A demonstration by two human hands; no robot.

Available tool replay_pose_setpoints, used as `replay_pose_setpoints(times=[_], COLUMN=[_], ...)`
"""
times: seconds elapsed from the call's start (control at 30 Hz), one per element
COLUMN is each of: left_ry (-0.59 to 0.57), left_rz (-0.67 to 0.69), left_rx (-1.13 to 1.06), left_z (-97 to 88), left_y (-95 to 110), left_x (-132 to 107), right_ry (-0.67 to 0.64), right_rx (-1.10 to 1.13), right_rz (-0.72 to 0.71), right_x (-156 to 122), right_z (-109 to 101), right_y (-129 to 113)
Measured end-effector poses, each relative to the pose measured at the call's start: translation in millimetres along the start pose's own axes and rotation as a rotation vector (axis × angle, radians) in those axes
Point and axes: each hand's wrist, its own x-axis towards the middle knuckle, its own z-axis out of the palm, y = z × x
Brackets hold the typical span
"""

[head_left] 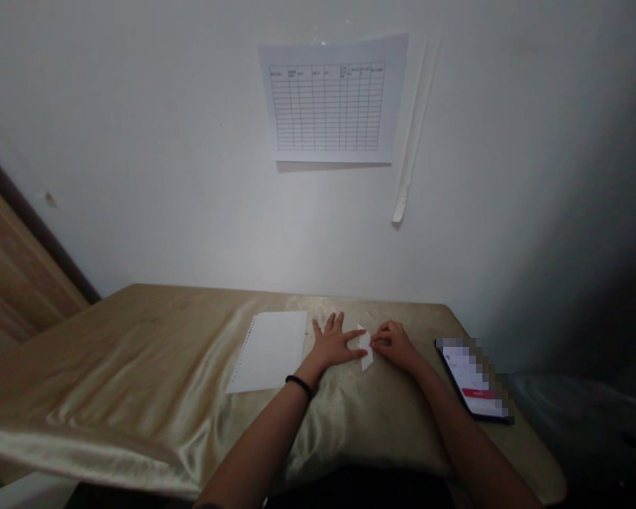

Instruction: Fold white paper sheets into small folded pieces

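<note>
A small folded piece of white paper (pixel 366 359) lies on the cloth-covered table between my hands. My left hand (pixel 333 345) is spread out, with its thumb and index finger pressing on the paper from the left. At the paper's right edge, my right hand (pixel 395 343) has its fingertips pinched together on it. A black band circles my left wrist. Left of that hand lies a stack of white loose-leaf sheets (pixel 270 350) with punched holes along one side.
A phone (pixel 469 382) with a lit screen lies on the right of the table (pixel 153 339), which wears a shiny gold cloth. The wall behind carries a printed grid sheet (pixel 331 102) and a hanging white strip (pixel 410 141). Brown wood (pixel 21 261) shows at far left.
</note>
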Motion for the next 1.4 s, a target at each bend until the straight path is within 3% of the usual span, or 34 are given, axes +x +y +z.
replay_pose_setpoints(times=[0.47,0.73,1.1,1.4], left_ry=[0.012,0.042,0.089,0.295], left_rz=[-0.016,0.001,0.013,-0.139], left_rx=[0.011,-0.007,0.026,0.165], left_z=[0.9,3.1,7.1,8.0], left_y=[0.7,-0.3,0.0,6.0], left_x=[0.6,0.8,0.0,-1.6], right_ry=[-0.165,-0.064,-0.185,0.027], right_rx=[0.208,0.139,0.249,0.093], right_rz=[-0.002,-0.011,-0.039,-0.042], right_x=[-9.9,-10.1,-11.7,-5.8], right_z=[-12.4,-6.7,-9.7,-3.0], right_y=[-4.2,-3.4,-1.2,0.9])
